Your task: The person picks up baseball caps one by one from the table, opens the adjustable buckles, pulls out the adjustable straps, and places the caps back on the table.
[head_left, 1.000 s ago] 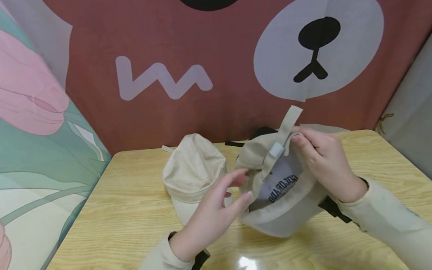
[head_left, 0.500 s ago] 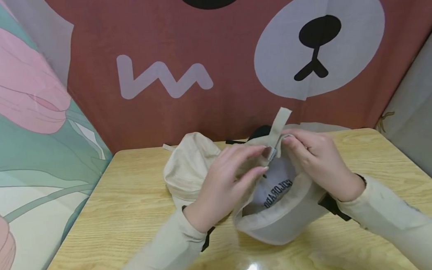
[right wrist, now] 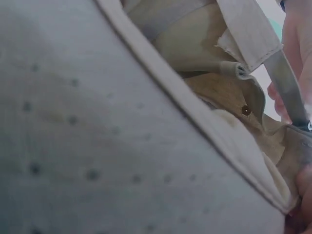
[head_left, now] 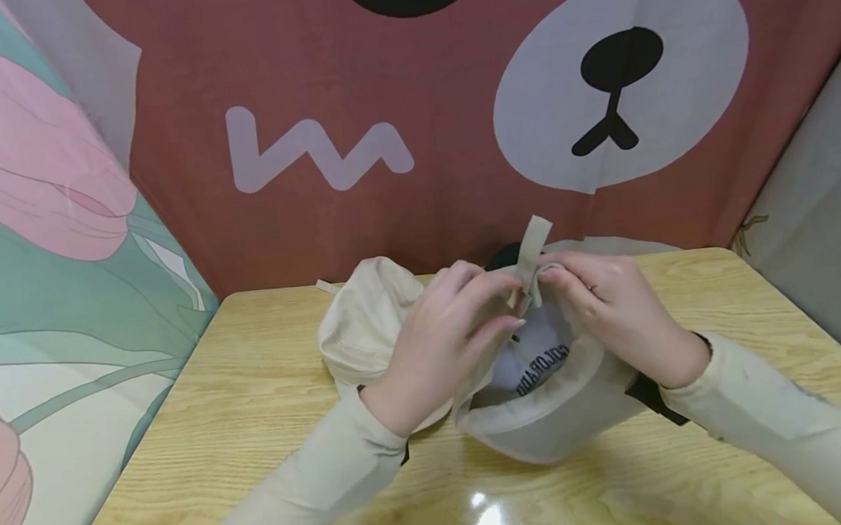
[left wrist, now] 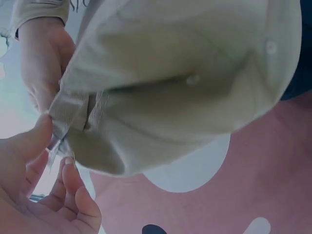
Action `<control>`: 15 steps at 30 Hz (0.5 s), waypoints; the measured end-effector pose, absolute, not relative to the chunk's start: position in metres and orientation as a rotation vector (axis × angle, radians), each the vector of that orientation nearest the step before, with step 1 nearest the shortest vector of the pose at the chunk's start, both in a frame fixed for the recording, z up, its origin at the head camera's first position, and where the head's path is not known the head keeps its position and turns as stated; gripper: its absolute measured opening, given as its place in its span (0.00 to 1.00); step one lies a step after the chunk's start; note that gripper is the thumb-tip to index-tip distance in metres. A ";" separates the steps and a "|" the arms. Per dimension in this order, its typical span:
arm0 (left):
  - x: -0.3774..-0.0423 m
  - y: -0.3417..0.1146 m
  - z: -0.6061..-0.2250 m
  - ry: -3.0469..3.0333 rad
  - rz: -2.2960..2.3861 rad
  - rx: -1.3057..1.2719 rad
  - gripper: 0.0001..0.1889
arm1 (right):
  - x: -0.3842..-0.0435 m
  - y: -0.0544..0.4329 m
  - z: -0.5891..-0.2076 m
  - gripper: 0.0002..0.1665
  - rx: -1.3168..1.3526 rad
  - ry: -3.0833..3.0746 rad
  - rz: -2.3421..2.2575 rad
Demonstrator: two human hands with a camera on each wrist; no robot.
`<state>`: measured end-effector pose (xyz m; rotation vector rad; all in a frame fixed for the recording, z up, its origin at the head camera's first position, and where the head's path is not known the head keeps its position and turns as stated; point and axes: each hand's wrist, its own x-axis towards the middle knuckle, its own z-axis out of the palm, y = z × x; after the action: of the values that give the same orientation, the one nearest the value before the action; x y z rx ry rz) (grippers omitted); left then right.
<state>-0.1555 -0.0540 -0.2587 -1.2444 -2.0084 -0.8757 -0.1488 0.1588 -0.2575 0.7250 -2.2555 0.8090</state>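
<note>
A beige baseball cap [head_left: 546,427] is held up over the table, its opening towards me and lettering reading COLORADO in reverse inside the crown. At its back edge, my left hand [head_left: 436,346] pinches the adjusting strap [left wrist: 67,114] by its small buckle. The loose strap end [head_left: 535,243] sticks upward between the two hands. My right hand [head_left: 622,314] grips the cap's edge just to the right of that strap. The right wrist view is mostly filled by the cap's dotted brim [right wrist: 97,146]. The fingers partly hide the buckle.
Another beige cap [head_left: 369,322] lies on the wooden table [head_left: 257,433], left of the held one and partly behind my left hand. A dark rounded thing [head_left: 503,256] shows behind the held cap. Printed cloth [head_left: 360,226] hangs along the table's back edge.
My left hand has moved up and right from the cap's left rim to the strap's buckle and pinches there. The strap end has shifted left; my right hand keeps its hold.
</note>
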 end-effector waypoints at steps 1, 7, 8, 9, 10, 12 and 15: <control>-0.156 -0.054 -0.258 -2.016 -0.859 -1.244 0.17 | -0.149 0.159 -0.258 0.20 0.725 -2.265 0.806; -0.158 -0.050 -0.252 -2.036 -0.761 -1.273 0.13 | -0.144 0.156 -0.255 0.20 0.762 -2.302 0.789; -0.158 -0.050 -0.251 -2.030 -0.743 -1.282 0.13 | -0.143 0.155 -0.254 0.19 0.764 -2.309 0.787; -0.158 -0.050 -0.250 -2.021 -0.721 -1.289 0.13 | -0.142 0.155 -0.252 0.18 0.765 -2.317 0.784; -0.158 -0.050 -0.248 -2.012 -0.703 -1.294 0.13 | -0.141 0.154 -0.252 0.18 0.762 -2.327 0.789; -0.158 -0.050 -0.247 -2.000 -0.673 -1.308 0.14 | -0.140 0.153 -0.251 0.18 0.757 -2.349 0.812; -0.158 -0.051 -0.246 -2.003 -0.654 -1.321 0.14 | -0.141 0.152 -0.251 0.18 0.751 -2.374 0.842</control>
<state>-0.1582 -0.0505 -0.2458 -1.3214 -2.0032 -0.6543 -0.1412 0.1523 -0.2513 0.7514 -2.3737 0.8415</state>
